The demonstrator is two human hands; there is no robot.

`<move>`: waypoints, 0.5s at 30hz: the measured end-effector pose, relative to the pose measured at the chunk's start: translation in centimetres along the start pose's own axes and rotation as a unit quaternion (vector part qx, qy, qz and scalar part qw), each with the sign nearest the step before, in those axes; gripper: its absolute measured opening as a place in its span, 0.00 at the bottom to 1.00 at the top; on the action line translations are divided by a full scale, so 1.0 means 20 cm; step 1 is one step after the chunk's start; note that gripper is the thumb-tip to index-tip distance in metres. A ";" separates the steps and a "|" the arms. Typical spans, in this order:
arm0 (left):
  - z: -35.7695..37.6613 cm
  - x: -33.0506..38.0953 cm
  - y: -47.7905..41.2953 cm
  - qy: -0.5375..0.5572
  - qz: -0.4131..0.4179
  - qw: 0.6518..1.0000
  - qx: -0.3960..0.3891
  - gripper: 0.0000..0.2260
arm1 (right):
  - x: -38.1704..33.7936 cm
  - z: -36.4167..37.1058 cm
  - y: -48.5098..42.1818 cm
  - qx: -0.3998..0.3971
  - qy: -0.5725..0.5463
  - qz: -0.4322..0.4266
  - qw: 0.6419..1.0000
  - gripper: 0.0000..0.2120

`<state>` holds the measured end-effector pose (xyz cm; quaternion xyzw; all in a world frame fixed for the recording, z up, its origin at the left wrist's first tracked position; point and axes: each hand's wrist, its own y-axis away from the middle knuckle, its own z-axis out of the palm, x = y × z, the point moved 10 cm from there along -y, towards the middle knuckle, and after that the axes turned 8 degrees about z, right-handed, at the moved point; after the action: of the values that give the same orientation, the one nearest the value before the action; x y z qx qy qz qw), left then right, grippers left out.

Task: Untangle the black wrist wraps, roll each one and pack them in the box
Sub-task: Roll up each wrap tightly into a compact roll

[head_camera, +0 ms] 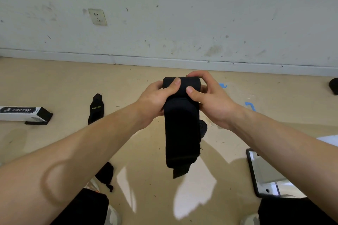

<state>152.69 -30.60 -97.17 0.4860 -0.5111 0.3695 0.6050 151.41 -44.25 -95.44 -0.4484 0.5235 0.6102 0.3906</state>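
The scene is bright and evenly lit. The glossy floor (54, 82) shows white glare patches in the lower middle of the frame, with soft grey shadows beside them. The black wrist wrap (181, 129) loses almost all surface detail. The baseboard (237, 65) bends from wide-angle distortion, and the left forearm (64, 160) at the lower left looks stretched and slightly blurred.

Black wrist wrap (182, 129), white-and-black box (23, 114).

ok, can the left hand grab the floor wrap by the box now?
Likely not yet: left hand grips the held wrap with the right hand. Nothing blocks the floor wrap, so once freed, probably yes.
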 end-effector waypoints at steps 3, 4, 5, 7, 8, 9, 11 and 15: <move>-0.01 0.01 0.00 0.009 0.016 1.000 0.004 0.30 | -0.01 0.00 0.00 -0.006 0.012 0.002 1.000 0.14; -0.02 0.01 0.00 0.007 0.020 1.000 0.004 0.30 | -0.01 0.01 0.00 -0.013 0.014 0.007 1.000 0.14; -0.02 0.02 0.00 0.004 0.022 1.000 0.004 0.30 | -0.01 0.01 0.00 -0.021 0.015 0.016 1.000 0.14; -0.03 0.02 -0.01 0.003 0.027 1.000 0.005 0.29 | -0.01 0.02 0.01 -0.032 0.019 0.036 0.999 0.12; -0.04 0.03 -0.02 0.000 0.031 1.000 0.007 0.27 | 0.00 0.02 0.01 -0.030 0.023 0.045 0.998 0.11; -0.05 0.04 -0.02 -0.003 0.034 0.999 0.011 0.24 | 0.00 0.02 0.01 -0.025 0.027 0.050 0.998 0.11; -0.06 0.05 -0.02 -0.009 0.039 0.999 0.015 0.18 | 0.00 0.02 0.01 -0.010 0.031 0.047 0.998 0.13; -0.05 0.05 -0.01 -0.009 0.048 0.999 0.003 0.18 | -0.01 0.02 0.00 -0.003 0.019 0.025 0.999 0.12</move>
<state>153.35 -29.69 -96.16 0.4661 -0.5380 0.3956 0.5804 151.40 -43.94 -95.27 -0.4479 0.5400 0.6130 0.3634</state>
